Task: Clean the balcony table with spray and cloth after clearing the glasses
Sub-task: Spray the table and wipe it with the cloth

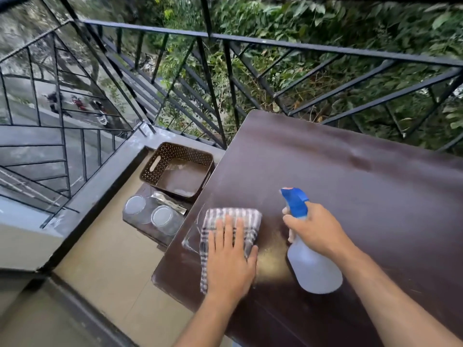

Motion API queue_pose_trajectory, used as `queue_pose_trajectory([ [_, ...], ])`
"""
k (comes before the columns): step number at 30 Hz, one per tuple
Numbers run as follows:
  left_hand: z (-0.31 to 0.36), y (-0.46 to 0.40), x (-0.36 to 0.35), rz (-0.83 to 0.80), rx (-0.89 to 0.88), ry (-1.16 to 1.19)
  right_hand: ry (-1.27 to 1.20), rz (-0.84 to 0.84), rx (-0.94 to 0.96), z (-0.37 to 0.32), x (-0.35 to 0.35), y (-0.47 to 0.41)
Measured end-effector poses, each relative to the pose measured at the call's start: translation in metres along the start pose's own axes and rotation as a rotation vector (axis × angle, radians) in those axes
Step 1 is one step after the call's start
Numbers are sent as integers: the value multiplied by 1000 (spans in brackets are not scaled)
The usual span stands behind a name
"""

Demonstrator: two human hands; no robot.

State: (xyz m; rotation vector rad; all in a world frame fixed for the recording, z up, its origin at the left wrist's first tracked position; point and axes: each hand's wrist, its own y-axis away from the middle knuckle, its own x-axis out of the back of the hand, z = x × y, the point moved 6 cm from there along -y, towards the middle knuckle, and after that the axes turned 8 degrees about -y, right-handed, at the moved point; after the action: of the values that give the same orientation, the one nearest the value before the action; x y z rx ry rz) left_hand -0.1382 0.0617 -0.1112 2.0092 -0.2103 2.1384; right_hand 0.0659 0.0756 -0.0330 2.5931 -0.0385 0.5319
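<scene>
Off the surface's [350,196] left edge, two glasses [147,214] are set on a low stand beside a brown basket [175,171] in which nothing is seen. Near the left edge, the checked cloth [231,221] is pressed flat under the left hand [230,256], fingers straight. Overlapping strokes toward the far edge would suit. The spray bottle [310,256] is gripped by the right hand [315,226].
</scene>
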Motion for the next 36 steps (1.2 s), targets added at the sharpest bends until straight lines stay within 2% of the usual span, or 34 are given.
queue_pose_trajectory([
  [4,-5,47,-2,-24,76,20,15,7,13,-3,0,2],
  [10,-28,-37,8,-73,295,-28,2,-28,11,0,-4,6],
  [15,-33,-66,10,-75,214,-26,38,-48,30,0,-10,9],
  [21,-26,39,4,-70,177,29,111,-158,19,-8,-32,10],
  [25,-28,86,8,-17,345,155,152,-232,48,-25,-50,4],
  [31,-31,79,13,46,611,366,200,-235,61,-41,-67,-9],
  [36,-40,37,12,49,641,409,132,-175,30,-31,-59,-10],
])
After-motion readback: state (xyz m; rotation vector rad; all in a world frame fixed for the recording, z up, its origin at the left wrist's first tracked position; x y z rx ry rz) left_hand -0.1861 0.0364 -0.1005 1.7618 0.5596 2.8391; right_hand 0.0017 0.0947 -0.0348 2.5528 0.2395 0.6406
